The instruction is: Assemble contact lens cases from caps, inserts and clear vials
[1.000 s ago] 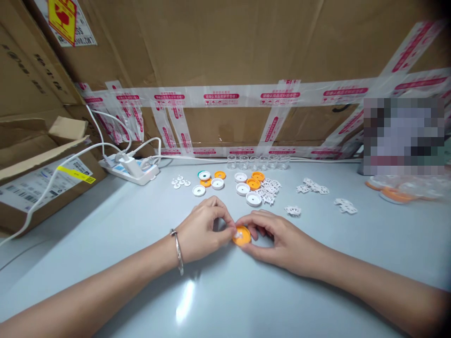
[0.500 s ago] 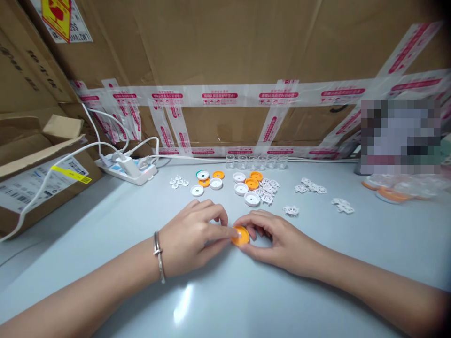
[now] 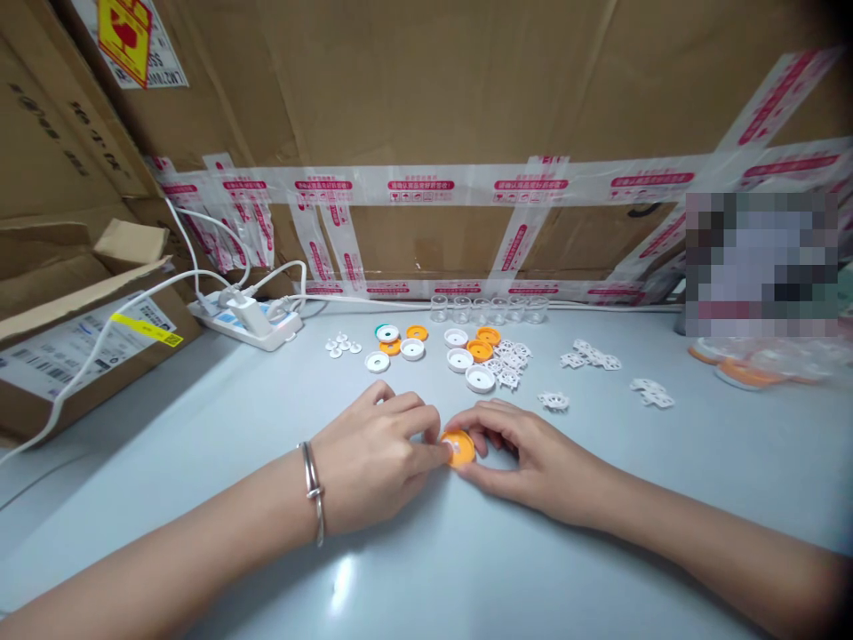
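Between both hands at the middle of the table is a round orange plastic cap [image 3: 463, 450], with something small and whitish inside it. My right hand [image 3: 523, 449] is closed round the cap's right side, thumb at the near edge and fingers at the far edge. My left hand [image 3: 386, 449] has its fingers curled and pressed together, fingertips at the cap's left inner edge; whatever they pinch is hidden. Beyond the hands lie white round caps [image 3: 480, 380], more orange caps [image 3: 489, 336] and white slotted pieces [image 3: 510, 357].
Clear little cups [image 3: 498, 310] stand in a row at the back. Small white pegs [image 3: 342, 345] lie left of the caps. A power strip [image 3: 267, 334] with cables and an open cardboard box [image 3: 86, 347] are at left. Bagged orange-and-white parts [image 3: 750, 372] lie at right.
My left fingertips have shifted slightly from the cap's middle toward its left edge, showing more of the whitish bit inside. My right hand keeps its hold. The whole view has moved a little.
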Demonstrator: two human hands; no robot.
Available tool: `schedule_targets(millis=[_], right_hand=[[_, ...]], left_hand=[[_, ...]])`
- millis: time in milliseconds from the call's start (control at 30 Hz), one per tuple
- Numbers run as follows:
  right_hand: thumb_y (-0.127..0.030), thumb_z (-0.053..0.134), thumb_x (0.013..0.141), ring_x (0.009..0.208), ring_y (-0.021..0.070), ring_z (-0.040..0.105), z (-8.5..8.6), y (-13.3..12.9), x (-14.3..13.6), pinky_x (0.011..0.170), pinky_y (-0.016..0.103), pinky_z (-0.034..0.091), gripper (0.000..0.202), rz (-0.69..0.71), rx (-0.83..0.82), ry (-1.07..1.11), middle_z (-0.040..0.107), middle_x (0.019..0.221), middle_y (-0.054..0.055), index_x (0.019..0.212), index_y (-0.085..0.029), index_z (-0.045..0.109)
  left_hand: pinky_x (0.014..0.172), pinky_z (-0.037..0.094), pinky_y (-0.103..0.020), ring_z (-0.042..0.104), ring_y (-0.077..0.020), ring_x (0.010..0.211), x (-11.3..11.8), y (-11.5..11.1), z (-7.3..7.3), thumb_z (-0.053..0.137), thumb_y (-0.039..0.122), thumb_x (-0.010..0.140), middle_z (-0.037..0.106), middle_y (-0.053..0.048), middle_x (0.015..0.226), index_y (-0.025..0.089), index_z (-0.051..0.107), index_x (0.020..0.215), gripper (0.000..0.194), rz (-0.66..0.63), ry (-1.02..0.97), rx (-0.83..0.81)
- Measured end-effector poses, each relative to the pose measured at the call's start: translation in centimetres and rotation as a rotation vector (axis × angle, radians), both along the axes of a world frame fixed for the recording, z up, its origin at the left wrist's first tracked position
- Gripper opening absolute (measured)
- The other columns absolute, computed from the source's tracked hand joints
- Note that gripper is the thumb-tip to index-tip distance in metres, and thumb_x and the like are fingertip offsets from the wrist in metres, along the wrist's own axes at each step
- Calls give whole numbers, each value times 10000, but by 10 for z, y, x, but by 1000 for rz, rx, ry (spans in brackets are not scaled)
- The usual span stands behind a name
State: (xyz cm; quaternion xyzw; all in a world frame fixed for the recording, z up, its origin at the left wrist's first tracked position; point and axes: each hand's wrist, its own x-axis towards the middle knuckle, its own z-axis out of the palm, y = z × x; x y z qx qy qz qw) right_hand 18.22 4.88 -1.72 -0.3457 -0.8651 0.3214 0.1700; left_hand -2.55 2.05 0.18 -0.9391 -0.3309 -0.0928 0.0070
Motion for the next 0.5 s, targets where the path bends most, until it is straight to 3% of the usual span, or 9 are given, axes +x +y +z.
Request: schedule_targets(millis=[267, 500], right_hand=[[-261, 550, 789, 770, 129, 522, 0, -1, 1, 726, 249, 418, 184, 6, 1, 4, 523, 769, -8, 963, -202, 568], [-286, 540, 796, 750, 131, 529, 3, -1, -1, 707, 247, 423, 183, -11, -10, 0, 541, 781, -1, 954, -206, 582]], left_hand=[[701, 272, -332, 536, -159, 830, 3, -3, -1, 447, 134, 825, 605, -26, 910, 190, 605, 889, 180, -10, 13, 24], [768, 311, -314, 549, -142, 858, -3, 4, 2, 456, 160, 845, 614, -4, 963, 265, 620, 1010, 255, 44, -156, -244]])
